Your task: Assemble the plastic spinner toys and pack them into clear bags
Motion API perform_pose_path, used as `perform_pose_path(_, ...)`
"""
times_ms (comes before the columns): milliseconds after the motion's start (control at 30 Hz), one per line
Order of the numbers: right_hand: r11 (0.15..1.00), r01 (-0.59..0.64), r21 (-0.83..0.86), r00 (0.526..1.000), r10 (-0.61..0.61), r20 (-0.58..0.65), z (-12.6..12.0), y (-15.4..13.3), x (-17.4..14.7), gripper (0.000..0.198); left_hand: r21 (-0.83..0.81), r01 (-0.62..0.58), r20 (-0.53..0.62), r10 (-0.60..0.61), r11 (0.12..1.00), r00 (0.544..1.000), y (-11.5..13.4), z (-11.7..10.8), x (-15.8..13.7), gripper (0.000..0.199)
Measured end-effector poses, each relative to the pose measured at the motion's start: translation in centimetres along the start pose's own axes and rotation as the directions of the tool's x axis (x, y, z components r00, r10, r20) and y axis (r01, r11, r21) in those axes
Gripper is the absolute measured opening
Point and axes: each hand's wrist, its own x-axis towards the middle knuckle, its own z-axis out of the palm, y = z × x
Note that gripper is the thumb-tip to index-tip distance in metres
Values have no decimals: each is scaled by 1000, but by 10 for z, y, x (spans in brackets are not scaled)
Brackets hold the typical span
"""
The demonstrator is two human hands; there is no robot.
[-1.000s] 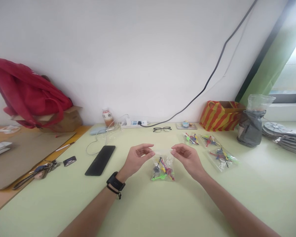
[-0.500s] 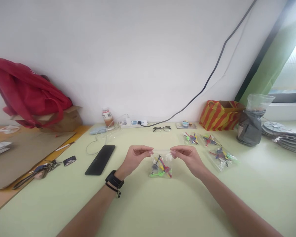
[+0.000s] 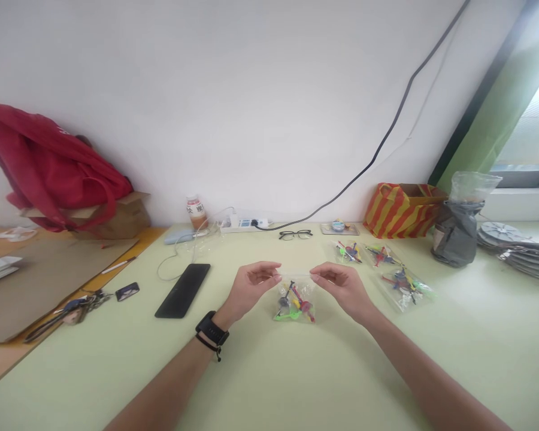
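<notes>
A small clear plastic bag [image 3: 295, 303] of colourful plastic pieces is upright in front of me, its top edge between my hands. The pieces inside are green, red, yellow and dark blue. At the bag's top right corner, my right hand [image 3: 341, 286] pinches the edge between thumb and fingers. My left hand [image 3: 251, 290], with a black watch on its wrist, is by the top left corner; its thumb and index finger are apart. Similar filled bags lie to the right: one bag [image 3: 348, 252], a second bag [image 3: 383, 255] and a nearer, larger-looking bag [image 3: 404, 288].
Left of my hands lie a black phone [image 3: 182, 291] and keys [image 3: 83, 305]. Glasses [image 3: 295, 234], a power strip [image 3: 244, 225] and a bottle [image 3: 196, 212] line the wall. Rightward stand a striped bag [image 3: 402, 209], a grey bag [image 3: 456, 233] and stacked discs [image 3: 500, 233].
My left thumb and index finger have parted at the bag's top left corner. The right hand keeps its pinch, and the bag has shifted very slightly to the right.
</notes>
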Motion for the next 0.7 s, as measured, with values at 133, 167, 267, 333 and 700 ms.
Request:
perform_pose_path(133, 999, -42, -13, 999, 42, -16, 2, 5, 1, 33, 26, -14, 19, 13, 1000, 1000, -2, 1, 2, 32)
perform_pose_path(167, 999, -49, -15, 999, 49, -7, 3, 6, 2, 30, 39, -14, 23, 13, 999, 1000, -3, 1, 2, 28)
perform_pose_path(267, 997, -66, 31, 998, 65, 20, 4, 7, 2, 27, 80, -16, 23, 14, 997, 1000, -5, 0, 3, 23)
perform_pose_path(333, 996, -67, 65, 998, 66, 5, 4, 8, 2, 26, 79, -17, 17, 16, 997, 1000, -6, -1, 3, 22)
perform_pose_path(700, 999, 24, 43, 999, -26, 45, -2, 11, 1, 22, 8, 5, 75, -5, 1000, 997, 1, -3, 0, 15)
